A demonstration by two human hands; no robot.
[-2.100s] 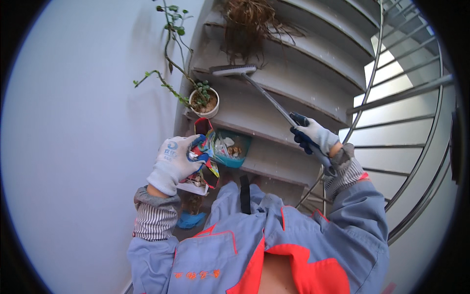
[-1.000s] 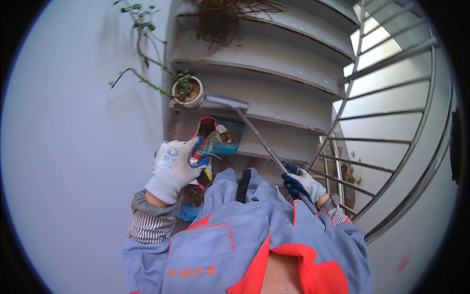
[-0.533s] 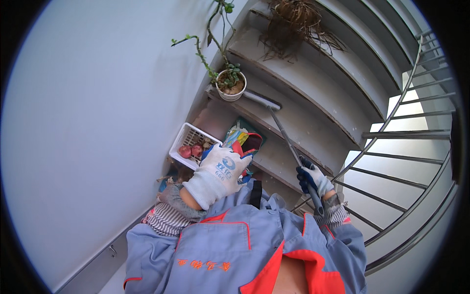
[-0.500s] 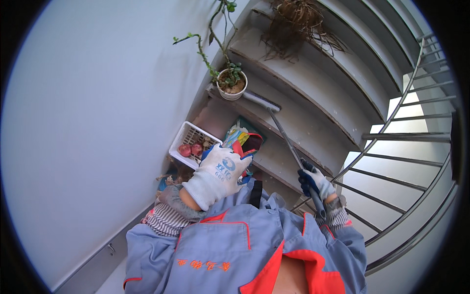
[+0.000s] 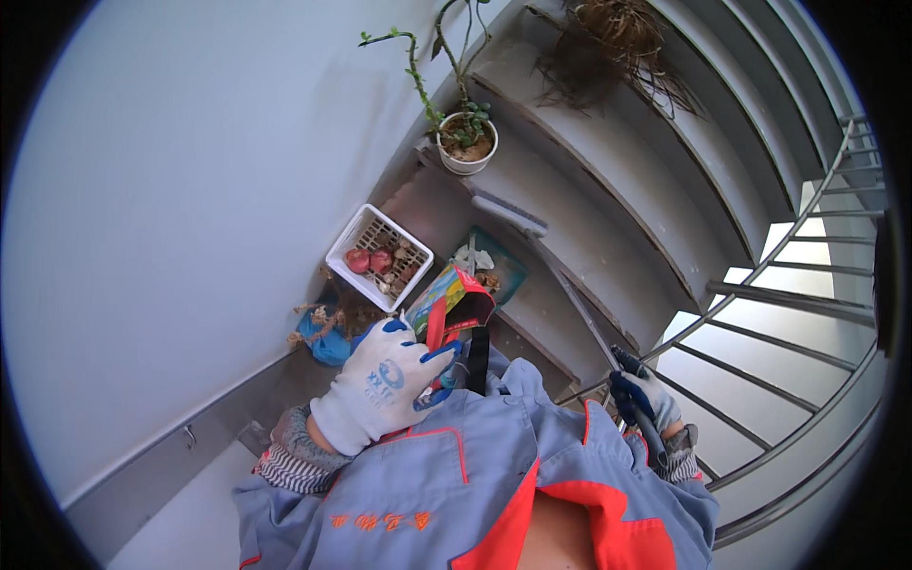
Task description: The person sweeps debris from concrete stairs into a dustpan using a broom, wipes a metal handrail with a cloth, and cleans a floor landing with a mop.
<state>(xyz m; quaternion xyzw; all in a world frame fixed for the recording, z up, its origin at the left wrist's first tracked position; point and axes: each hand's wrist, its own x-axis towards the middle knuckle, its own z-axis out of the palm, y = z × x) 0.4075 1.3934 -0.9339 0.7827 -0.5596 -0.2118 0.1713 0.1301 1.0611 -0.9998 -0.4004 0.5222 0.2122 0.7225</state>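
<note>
My left hand (image 5: 385,385), in a white glove with blue-coated fingers, is closed at the near edge of a colourful shopping bag (image 5: 435,323) with red trim. Part of its grip is hidden behind the glove. The bag's dark inside faces up. My right hand (image 5: 646,397), gloved alike, wraps round the grey handle of a broom (image 5: 579,304). The broom's long head (image 5: 510,215) rests on the stair by the potted plant. Left of the bag stands a white plastic basket (image 5: 342,264) holding red onion-like bulbs and smaller scraps. Beyond the bag is a teal container (image 5: 513,275) with pale, crumpled contents.
A leggy plant in a white pot (image 5: 466,152) stands against the wall. Higher up, a clump of dry brown roots (image 5: 617,43) lies on the curving stairs. Metal railings (image 5: 760,313) run along the right. A blue bag (image 5: 323,340) with dried stalks sits beside the wall.
My left hand and the shopping bag have moved nearer my body, uncovering more of the teal container. My right hand keeps its grip on the broom. The view has shifted slightly.
</note>
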